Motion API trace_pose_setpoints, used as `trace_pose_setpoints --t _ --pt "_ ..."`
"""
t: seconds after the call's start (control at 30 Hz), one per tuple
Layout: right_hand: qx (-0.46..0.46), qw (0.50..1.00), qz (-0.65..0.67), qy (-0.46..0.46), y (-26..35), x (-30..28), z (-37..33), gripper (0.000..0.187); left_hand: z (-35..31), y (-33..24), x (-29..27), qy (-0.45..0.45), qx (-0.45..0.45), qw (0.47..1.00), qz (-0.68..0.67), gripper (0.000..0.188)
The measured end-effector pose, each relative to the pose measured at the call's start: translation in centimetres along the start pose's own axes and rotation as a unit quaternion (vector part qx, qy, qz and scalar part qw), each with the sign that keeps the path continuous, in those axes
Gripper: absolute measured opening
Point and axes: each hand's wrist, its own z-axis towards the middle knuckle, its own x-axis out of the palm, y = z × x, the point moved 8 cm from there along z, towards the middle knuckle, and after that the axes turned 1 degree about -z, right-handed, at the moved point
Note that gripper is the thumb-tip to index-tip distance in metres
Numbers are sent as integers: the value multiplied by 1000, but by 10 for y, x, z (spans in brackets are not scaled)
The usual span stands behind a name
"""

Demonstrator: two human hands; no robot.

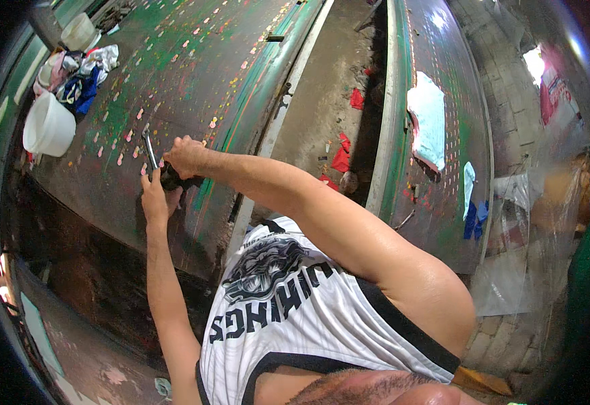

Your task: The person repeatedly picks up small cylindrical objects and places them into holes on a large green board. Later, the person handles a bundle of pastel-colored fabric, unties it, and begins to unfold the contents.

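Note:
My left hand [155, 196] is closed round the lower end of a slim silver wrench [150, 150], whose head points away from me over the table. Just right of it, my right hand [185, 156] is bent into a fist, close to the wrench's lower part. Beneath and between the two hands is a dark shape; what the right fingers grip there is hidden. Both hands are above the near end of a long table [193, 61] with a dark green, paint-spotted top.
A white bucket [50, 125] and a heap of cloths [79, 77] are on the table's left side. Red scraps [340, 160] lie in the gap to the right. Across it, a second long table bears a pale blue cloth [427, 121]. Plastic sheeting [511, 196] hangs farther right.

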Motion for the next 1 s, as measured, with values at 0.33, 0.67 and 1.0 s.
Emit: trace_pose_setpoints --t 0.33,0.67,1.0 --pt "9 985 172 -32 -8 -23 -38 51 -25 -26 -22 -104 -5 994 8 54" --pt "128 778 613 51 -54 7 -80 42 -14 -23 -35 -141 48 986 -71 34" --pt "26 404 914 12 -27 22 -169 21 -33 28 -24 -62 -172 559 -809 32"
